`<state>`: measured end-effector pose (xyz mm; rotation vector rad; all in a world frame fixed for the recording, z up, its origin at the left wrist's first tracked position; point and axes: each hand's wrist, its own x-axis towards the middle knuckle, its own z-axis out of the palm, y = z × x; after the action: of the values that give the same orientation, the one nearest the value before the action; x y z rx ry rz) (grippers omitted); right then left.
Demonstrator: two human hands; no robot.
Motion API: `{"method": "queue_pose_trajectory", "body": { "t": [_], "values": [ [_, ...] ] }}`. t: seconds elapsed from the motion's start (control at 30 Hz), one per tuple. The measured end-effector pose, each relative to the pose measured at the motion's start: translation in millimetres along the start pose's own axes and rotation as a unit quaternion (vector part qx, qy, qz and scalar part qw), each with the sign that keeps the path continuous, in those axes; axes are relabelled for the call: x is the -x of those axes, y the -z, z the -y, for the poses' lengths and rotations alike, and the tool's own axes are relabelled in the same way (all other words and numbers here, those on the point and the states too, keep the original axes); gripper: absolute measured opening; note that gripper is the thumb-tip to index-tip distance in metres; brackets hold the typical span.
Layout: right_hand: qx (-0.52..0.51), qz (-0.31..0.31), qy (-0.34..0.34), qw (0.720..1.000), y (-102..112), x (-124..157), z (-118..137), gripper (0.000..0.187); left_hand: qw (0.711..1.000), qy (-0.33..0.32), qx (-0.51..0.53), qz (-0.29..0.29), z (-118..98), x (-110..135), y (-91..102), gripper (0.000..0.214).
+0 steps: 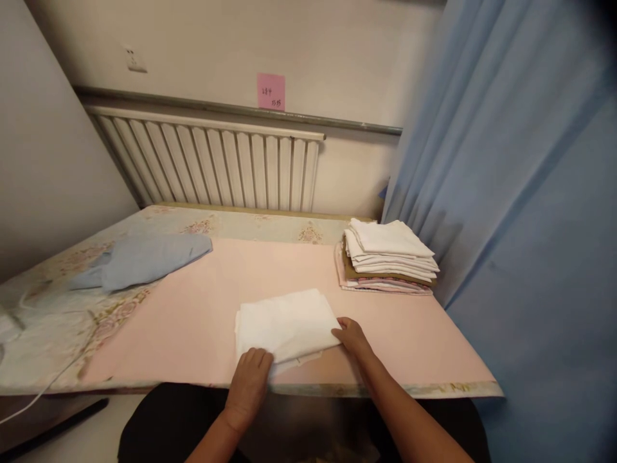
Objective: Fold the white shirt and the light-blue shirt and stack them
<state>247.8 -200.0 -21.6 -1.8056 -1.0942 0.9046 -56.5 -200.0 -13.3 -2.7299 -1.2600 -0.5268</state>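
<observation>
Right hand [352,335] pinching white cloth [289,325] by corner; left hand [250,378] on near edge, fingers curled, grip unclear; uneven pull could skew folds.

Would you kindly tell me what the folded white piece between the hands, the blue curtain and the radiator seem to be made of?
Folded white piece: matte fabric, perhaps cotton, judging by its soft folds and layered edges.
Blue curtain: dull-finished fabric, hanging in soft pleats; fibre unclear.
Radiator: probably painted metal, with smooth, rigid, pale ribs.
</observation>
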Motion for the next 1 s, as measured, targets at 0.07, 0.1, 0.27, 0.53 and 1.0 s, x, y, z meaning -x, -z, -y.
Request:
{"method": "queue_pose_trajectory", "body": {
  "t": [0.07, 0.1, 0.27, 0.53, 1.0],
  "values": [
    [-0.011, 0.007, 0.001, 1.000, 1, 1, 1, 0.030, 1.000, -0.011, 0.000, -0.016, 0, 2, -1.5, 0.023],
    [-0.018, 0.011, 0.002, 1.000, 2, 2, 1, 0.032, 1.000, -0.017, 0.001, -0.024, 0, 3, -2.2, 0.022],
    [-0.036, 0.027, 0.014, 0.999, 5, 9, 2, 0.040, 0.998, -0.041, 0.007, -0.041, -5, 12, -8.1, 0.019],
    [0.022, 0.029, 0.035, 0.999, 7, 19, 9, 0.034, 0.998, -0.061, 0.009, -0.021, -6, 20, -18.9, 0.014],
    [0.154, -0.016, 0.056, 0.986, 4, 21, 7, 0.041, 0.992, -0.040, 0.114, -0.047, -7, 21, -4.9, 0.012]
  ]
}}
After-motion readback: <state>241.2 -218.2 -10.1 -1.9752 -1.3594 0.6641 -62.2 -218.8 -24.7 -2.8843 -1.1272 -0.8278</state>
